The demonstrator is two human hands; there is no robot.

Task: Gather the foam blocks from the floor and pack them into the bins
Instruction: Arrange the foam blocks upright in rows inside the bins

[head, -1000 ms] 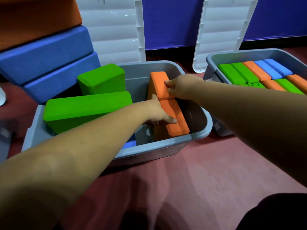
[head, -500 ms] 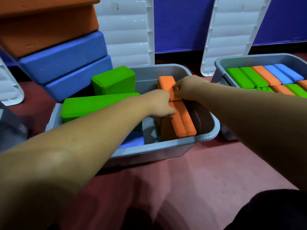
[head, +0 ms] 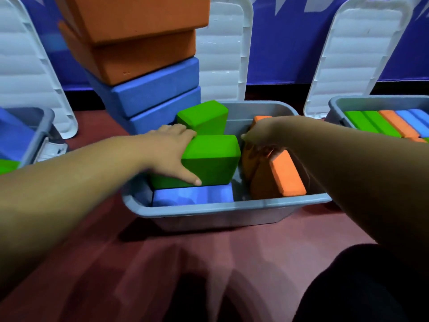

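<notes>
A grey bin [head: 209, 211] sits in front of me on the red floor. My left hand [head: 171, 149] grips the near green foam block [head: 213, 156], thumb on its front face. A second green block [head: 204, 116] stands behind it. A blue block [head: 192, 196] lies flat at the bin's bottom. At the bin's right side, my right hand [head: 260, 140] is closed on the top of a leaning orange block [head: 285, 177]; another orange block [head: 261, 118] shows just behind the hand.
A tilted stack of blue [head: 151, 98] and orange [head: 139, 38] blocks rises behind the bin's left. A packed grey bin [head: 334, 108] stands at right, another bin [head: 44, 117] at left. White lids [head: 362, 54] lean on the blue wall. A dark knee [head: 362, 287] shows bottom right.
My left hand left the orange blocks and moved left onto the near green block. My right hand stayed on the orange blocks. The view shifted, showing the left bin.
</notes>
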